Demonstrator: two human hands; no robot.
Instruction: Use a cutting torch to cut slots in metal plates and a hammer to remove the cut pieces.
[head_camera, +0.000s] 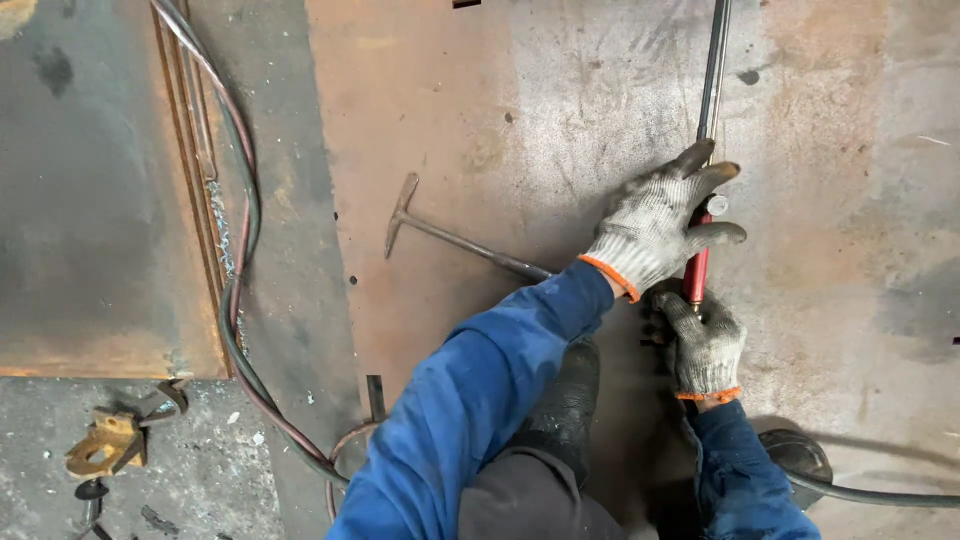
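The left hand (655, 225), in a grey knit glove with an orange cuff, lies half open over the long cutting torch with a red handle and dark metal tube (708, 110), fingers spread across it. The right hand (705, 345), gloved alike, is closed around the red handle's lower end. The torch lies on a rusty steel plate (450, 130) covering the floor. A T-shaped steel rod (440, 232) lies to the left, and twin hoses (240, 230) curve past a second plate (90, 200).
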